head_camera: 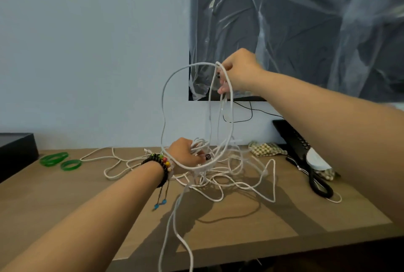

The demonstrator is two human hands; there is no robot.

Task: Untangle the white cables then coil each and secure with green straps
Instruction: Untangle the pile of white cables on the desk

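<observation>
Gripping a bunch of white cables point(218, 173) low over the table point(65, 201), the left hand point(185, 153) holds; the right hand point(238, 70) pinches raised loops, green straps point(61, 160) lying apart.

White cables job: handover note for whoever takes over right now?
Left hand: grips a bunch of thin white cables low over the brown wooden table.
Right hand: holds a raised loop of cable.
Two green ring straps lie unused at the table's left.
Done: nothing coiled or strapped.
Left: finish untangling, coil each cable, strap.
</observation>
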